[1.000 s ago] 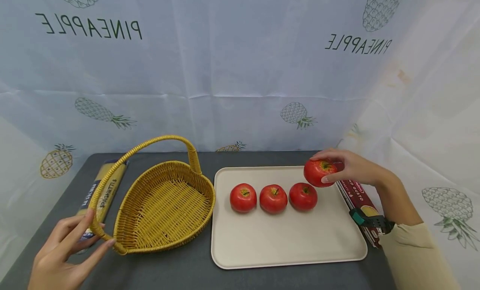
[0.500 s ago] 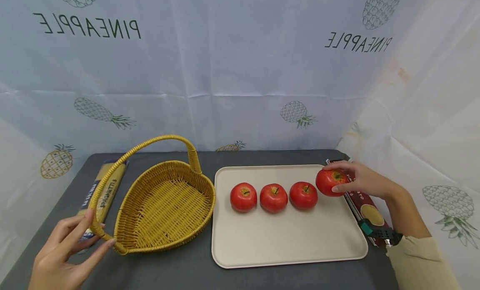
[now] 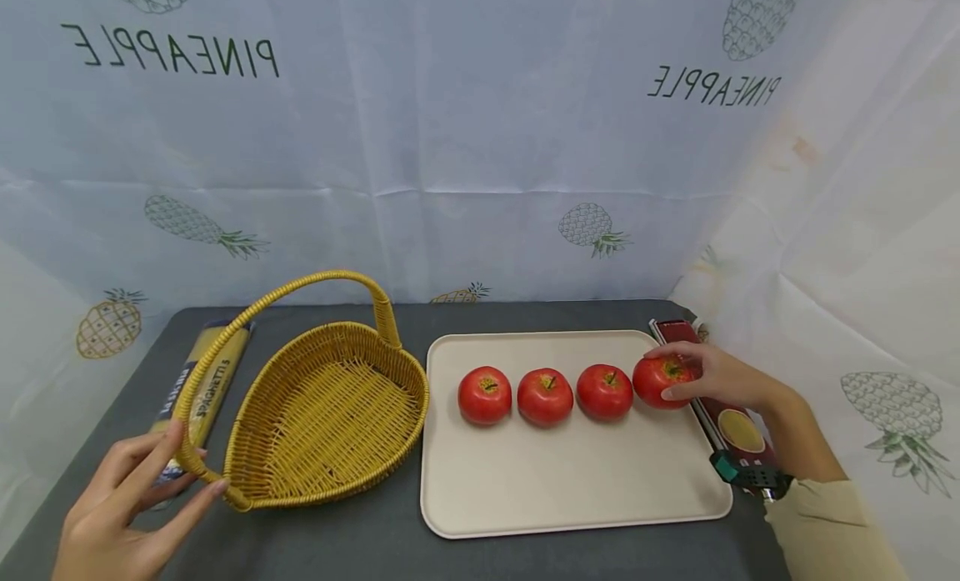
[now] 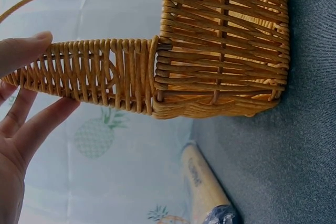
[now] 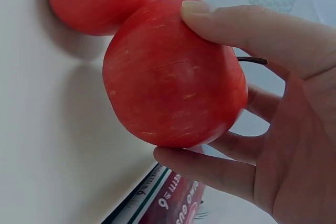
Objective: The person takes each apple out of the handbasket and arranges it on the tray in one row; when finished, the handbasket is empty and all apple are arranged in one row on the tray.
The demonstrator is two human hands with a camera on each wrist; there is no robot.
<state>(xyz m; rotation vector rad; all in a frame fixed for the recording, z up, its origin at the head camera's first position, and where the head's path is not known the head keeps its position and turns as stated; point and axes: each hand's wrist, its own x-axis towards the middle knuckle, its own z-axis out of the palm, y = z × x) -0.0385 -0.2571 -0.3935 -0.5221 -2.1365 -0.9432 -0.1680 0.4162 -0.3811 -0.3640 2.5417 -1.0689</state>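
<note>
My right hand (image 3: 716,377) holds a red apple (image 5: 173,77) between thumb and fingers, at the right end of a row of apples. In the right wrist view it appears at or just above the beige tray (image 3: 570,481); contact is hard to tell. Three more apples lie on the tray: a left one (image 3: 485,396), a middle one (image 3: 545,397) and a right one (image 3: 604,392). At the left, my left hand (image 3: 123,502) grips the lower end of the handle (image 4: 89,72) of a yellow woven basket (image 3: 330,423). Nothing lies inside the basket, which stands on the dark table.
A spaghetti pack (image 3: 217,373) lies behind the basket handle at the left. Beyond the tray's right edge, a dark red spaghetti box (image 3: 738,431) is partly covered by my right arm. A pineapple-print cloth (image 3: 480,147) hangs behind the dark table (image 3: 337,548).
My right hand has carried the apple to the right, then lowered it toward the tray beside the right apple of the row. My left hand stays on the basket handle.
</note>
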